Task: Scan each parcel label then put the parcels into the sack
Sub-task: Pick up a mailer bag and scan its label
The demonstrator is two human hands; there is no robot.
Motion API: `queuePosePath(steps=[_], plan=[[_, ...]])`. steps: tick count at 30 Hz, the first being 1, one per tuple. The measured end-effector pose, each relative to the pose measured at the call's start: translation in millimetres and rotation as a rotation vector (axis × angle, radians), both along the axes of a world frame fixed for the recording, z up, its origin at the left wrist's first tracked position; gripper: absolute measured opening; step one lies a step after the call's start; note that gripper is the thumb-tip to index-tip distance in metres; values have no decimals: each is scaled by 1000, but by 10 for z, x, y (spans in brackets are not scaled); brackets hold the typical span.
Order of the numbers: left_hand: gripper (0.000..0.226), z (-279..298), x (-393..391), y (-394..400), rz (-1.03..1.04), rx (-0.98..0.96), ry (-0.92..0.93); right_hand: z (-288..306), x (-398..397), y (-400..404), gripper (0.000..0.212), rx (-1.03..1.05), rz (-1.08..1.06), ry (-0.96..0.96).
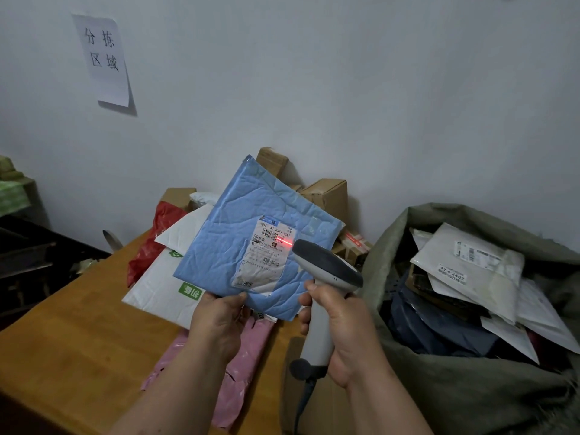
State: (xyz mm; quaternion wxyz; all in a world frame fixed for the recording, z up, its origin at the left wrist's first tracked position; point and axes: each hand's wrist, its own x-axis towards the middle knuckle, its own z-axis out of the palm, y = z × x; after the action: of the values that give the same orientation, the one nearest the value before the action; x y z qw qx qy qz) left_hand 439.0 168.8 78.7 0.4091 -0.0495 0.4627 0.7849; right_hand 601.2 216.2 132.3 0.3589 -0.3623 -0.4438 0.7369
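Left hand (216, 321) pinching blue mailer (251, 221) up over table (78, 340), right hand (342, 328) gripping scanner (326, 268), red beam on label (266, 252); best held flat, steady, sack (439, 387) alongside.

left hand (216, 321) holding blue parcel (251, 233), right hand (345, 328) aiming scanner (326, 277)
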Motion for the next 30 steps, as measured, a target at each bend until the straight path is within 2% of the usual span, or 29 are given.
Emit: queuePosePath(steps=[11, 30], plan=[[41, 33, -179, 22, 52, 24, -51, 13, -17, -47, 7, -2, 82, -80], [37, 2, -270, -34, 35, 31, -82, -2, -125, -126, 7, 11, 75, -118]])
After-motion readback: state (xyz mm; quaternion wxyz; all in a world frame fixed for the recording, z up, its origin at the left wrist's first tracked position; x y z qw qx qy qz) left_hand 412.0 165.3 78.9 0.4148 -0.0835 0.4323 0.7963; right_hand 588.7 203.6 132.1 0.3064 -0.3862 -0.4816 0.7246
